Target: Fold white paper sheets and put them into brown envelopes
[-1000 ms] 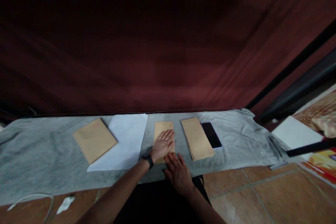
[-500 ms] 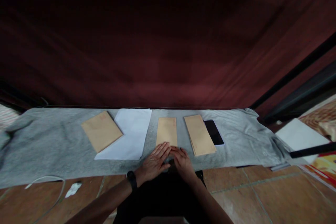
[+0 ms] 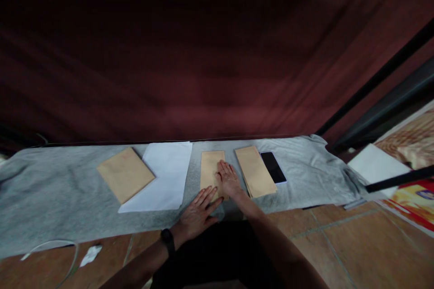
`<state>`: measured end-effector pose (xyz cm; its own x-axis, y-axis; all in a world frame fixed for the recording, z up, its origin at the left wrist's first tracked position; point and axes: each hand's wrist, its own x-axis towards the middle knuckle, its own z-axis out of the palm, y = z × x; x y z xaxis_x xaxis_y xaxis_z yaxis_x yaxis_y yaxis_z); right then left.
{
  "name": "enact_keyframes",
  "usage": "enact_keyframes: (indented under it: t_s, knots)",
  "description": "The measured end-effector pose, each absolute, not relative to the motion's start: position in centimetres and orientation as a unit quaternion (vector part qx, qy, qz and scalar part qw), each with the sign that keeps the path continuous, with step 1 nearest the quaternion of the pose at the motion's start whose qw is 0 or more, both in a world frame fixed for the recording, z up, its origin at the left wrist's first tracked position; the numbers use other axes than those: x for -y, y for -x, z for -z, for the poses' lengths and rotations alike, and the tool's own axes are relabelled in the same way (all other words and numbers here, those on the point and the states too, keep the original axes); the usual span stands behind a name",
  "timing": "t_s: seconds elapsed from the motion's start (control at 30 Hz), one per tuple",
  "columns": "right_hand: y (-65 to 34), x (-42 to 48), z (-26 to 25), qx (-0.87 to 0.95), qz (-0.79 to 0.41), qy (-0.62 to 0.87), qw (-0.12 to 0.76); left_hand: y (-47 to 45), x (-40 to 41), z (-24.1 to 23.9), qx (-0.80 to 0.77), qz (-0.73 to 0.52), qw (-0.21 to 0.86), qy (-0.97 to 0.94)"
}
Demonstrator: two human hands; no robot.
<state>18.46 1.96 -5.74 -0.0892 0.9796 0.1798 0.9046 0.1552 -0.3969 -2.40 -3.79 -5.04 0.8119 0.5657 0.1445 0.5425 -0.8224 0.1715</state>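
Note:
A brown paper envelope [image 3: 210, 165] lies flat in front of me on a grey cloth. My left hand [image 3: 200, 212] rests at its near left edge, fingers stretched and spread, a dark band on the wrist. Flat on the envelope's right side lies my right hand [image 3: 228, 178], fingers extended. To the right, a small stack of brown envelopes [image 3: 256, 171] sits beside a dark-screened phone [image 3: 273, 167]. At the left, another pile of brown envelopes [image 3: 126, 174] partly covers white paper sheets [image 3: 167, 176].
The grey cloth [image 3: 68, 194] covers a long narrow surface against a dark red curtain [image 3: 203, 76]. Black poles [image 3: 376, 76] stand at the right, near a white board [image 3: 376, 165]. A white cable [image 3: 50, 241] and a crumpled tissue [image 3: 91, 255] lie on the tiled floor.
My right hand has moved forward from the envelope's near edge onto its right side, away from my left hand. The left hand stays near the lower edge, and the view has tilted slightly.

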Motion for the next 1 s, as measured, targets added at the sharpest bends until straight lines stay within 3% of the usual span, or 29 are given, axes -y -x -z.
enact_keyframes:
  t_s: [0.3,0.73,1.0]
  knots:
    - [-18.3,-5.1,5.4,0.710,-0.087,0.661,0.227,2.4,3.8,5.4,-0.291,-0.106,0.070,-0.948]
    - [-20.7,8.7,5.5,0.800,-0.084,0.566,0.179,2.3,4.0,4.6,-0.291,-0.097,0.085,-0.948]
    - [-21.4,11.4,4.9,0.831,-0.031,0.534,0.156,1.7,3.9,3.2,-0.296,-0.102,0.076,-0.947]
